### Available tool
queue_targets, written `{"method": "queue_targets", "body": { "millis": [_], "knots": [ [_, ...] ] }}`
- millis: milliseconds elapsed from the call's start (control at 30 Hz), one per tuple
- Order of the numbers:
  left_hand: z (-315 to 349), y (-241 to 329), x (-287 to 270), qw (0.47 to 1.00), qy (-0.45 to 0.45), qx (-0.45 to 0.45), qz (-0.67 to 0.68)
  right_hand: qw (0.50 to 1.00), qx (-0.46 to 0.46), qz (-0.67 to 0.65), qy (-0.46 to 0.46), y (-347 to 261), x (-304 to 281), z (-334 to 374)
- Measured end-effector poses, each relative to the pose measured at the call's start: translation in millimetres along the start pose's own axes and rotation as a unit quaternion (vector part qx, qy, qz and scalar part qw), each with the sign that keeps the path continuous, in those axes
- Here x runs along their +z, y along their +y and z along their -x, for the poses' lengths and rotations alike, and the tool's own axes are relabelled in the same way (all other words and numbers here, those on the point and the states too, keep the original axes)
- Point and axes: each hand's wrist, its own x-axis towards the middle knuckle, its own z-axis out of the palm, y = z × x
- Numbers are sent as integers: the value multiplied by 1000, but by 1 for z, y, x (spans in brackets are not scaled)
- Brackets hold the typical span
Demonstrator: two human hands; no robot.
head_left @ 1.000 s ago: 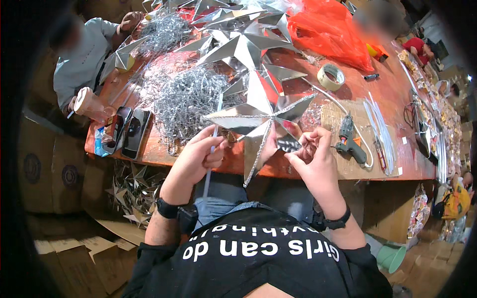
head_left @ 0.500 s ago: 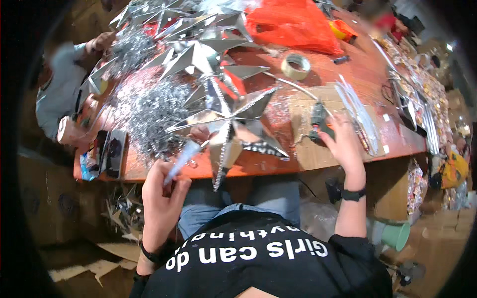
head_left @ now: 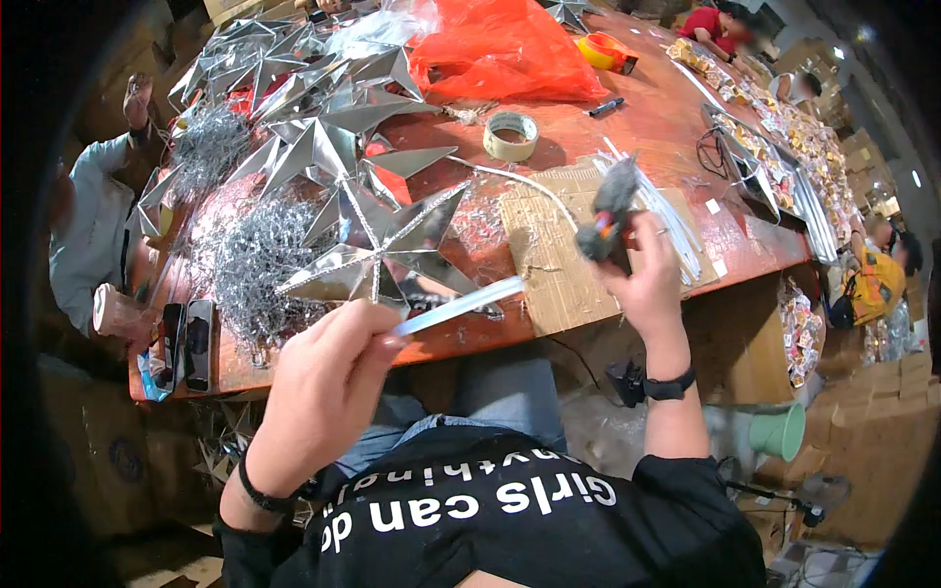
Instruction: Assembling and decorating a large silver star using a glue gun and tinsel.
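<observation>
1. surface: orange-red table [head_left: 647, 98], silver tinsel [head_left: 260, 260] heaped at left of frame, cardboard sheet [head_left: 549, 279] right of centre.
2. room: co-worker [head_left: 98, 235] at left edge; brown cartons [head_left: 848, 461] at lower right.
3. containers: green bucket [head_left: 779, 431], lower right, and red plastic bag [head_left: 505, 54], upper centre; contents of both indiscernible.
4. left hand [head_left: 323, 387], left of lower centre: thumb and fingers pinched closed on a translucent stick [head_left: 461, 306].
5. right hand [head_left: 647, 279], right of centre: fingers curled around a blurred dark glue gun [head_left: 610, 211], above the sheet.
6. silver star [head_left: 380, 253]: left of centre, just beyond left hand.
</observation>
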Motion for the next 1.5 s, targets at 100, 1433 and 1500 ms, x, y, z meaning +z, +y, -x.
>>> {"method": "queue_targets", "body": {
  "millis": [100, 1433, 1500],
  "knots": [
    [-13, 6, 8, 998, -18, 58, -24, 985, 34, -138, 97, -37, 1, -14],
    [-46, -1, 7, 922, -191, -198, 273, 980, -66, 59, 180, -100, 24, -27],
    [-48, -9, 16, 940, -168, -143, 259, 978, -69, 67, 187, -94, 32, -36]
  ]
}}
